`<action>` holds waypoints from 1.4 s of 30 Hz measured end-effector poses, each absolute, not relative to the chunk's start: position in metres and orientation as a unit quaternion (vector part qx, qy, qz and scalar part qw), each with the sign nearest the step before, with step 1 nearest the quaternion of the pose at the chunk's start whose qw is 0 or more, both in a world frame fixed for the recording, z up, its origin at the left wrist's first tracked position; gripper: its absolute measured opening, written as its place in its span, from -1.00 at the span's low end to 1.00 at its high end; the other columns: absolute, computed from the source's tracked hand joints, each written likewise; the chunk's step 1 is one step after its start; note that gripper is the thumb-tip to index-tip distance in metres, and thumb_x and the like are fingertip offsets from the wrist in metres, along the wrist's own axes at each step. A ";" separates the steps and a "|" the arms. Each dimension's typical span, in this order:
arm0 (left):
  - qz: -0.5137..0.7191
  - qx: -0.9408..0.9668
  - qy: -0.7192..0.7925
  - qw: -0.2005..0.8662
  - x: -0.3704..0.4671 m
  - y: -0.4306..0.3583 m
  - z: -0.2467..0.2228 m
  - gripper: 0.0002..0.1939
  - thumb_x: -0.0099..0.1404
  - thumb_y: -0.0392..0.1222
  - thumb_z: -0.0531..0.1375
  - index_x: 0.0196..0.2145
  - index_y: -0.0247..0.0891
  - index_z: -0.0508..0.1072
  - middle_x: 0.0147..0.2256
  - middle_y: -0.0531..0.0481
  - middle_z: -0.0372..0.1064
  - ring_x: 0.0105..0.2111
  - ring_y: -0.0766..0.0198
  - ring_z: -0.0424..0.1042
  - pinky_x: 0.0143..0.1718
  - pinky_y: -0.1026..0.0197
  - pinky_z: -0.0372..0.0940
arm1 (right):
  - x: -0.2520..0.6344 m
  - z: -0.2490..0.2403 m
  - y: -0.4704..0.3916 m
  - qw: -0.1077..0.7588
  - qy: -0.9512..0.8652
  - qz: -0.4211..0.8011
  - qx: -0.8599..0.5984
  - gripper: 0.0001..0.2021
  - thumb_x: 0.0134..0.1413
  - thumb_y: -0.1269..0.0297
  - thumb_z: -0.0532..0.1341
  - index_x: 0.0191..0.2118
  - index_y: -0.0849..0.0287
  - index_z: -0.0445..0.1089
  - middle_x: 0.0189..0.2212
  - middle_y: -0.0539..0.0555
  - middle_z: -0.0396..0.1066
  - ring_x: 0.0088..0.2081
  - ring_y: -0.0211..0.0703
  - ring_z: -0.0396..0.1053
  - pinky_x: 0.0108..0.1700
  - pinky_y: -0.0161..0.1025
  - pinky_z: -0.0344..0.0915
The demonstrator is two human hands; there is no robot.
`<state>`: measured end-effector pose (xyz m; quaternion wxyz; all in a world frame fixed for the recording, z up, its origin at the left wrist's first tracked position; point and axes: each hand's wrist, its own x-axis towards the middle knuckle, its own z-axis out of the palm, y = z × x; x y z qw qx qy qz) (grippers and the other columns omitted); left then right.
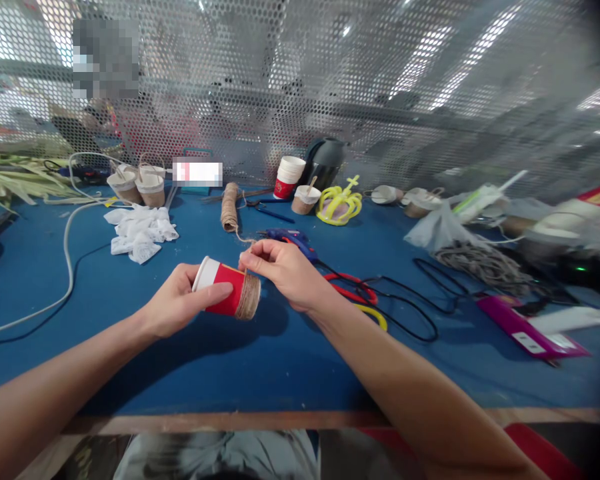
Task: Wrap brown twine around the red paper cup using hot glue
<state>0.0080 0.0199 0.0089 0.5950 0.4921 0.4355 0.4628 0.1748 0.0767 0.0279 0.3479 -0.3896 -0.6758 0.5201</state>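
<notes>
A red and white paper cup [225,280] lies sideways in my left hand [180,297], its rim to the left and the thumb along its side. Brown twine [249,298] is wound in close turns around the base end of the cup. My right hand [280,267] pinches the loose strand at the cup's upper edge. That strand runs back to a spool of twine [229,208] on the blue table. Just behind my right hand lies a blue glue gun [300,244], partly hidden by the hand.
White lace [143,230] lies at the left near twine-wrapped cups [151,187]. Stacked paper cups [289,177], a dark kettle [325,160] and a yellow crown-shaped piece [339,202] stand at the back. Black cable [405,313] and a purple packet [530,327] lie right. A perforated metal screen [260,87] closes the back.
</notes>
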 end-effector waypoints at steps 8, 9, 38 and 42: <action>0.472 0.524 0.435 0.560 0.009 0.018 0.010 -0.82 -0.02 -0.14 0.29 -0.54 -0.35 0.51 -0.59 0.03 0.37 -0.58 0.39 0.24 -0.51 0.35 0.19 | 0.175 0.027 0.077 0.347 -0.673 0.517 -0.399 -0.82 -0.14 0.20 0.25 -0.48 0.22 0.34 -0.52 -0.02 0.33 -0.45 -0.30 0.24 -0.32 -0.28 0.17; 0.472 0.527 0.435 0.557 0.009 0.018 0.010 -0.82 -0.01 -0.14 0.29 -0.54 -0.34 0.51 -0.58 0.03 0.37 -0.58 0.39 0.24 -0.51 0.35 0.19 | 0.174 0.027 0.076 0.346 -0.669 0.521 -0.401 -0.81 -0.15 0.20 0.26 -0.49 0.22 0.34 -0.53 -0.03 0.33 -0.46 -0.31 0.23 -0.34 -0.28 0.16; 0.561 0.240 0.406 0.681 0.010 0.034 0.018 -0.85 0.07 -0.28 0.18 -0.41 -0.41 0.51 -0.50 -0.07 0.47 -0.55 0.34 0.37 -0.51 0.35 0.25 | 0.169 0.025 0.060 0.356 -0.810 0.260 -0.388 -0.85 -0.07 0.30 0.21 -0.31 0.19 0.32 -0.33 0.11 0.41 -0.31 -0.15 0.37 -0.28 -0.19 0.32; 0.564 0.253 0.404 0.674 0.009 0.035 0.014 -0.85 0.03 -0.27 0.22 -0.41 -0.42 0.50 -0.51 -0.07 0.46 -0.55 0.34 0.37 -0.49 0.34 0.27 | 0.168 0.019 0.061 0.359 -0.814 0.220 -0.399 -0.90 -0.07 0.32 0.18 -0.36 0.18 0.30 -0.39 0.10 0.39 -0.36 -0.16 0.35 -0.30 -0.19 0.31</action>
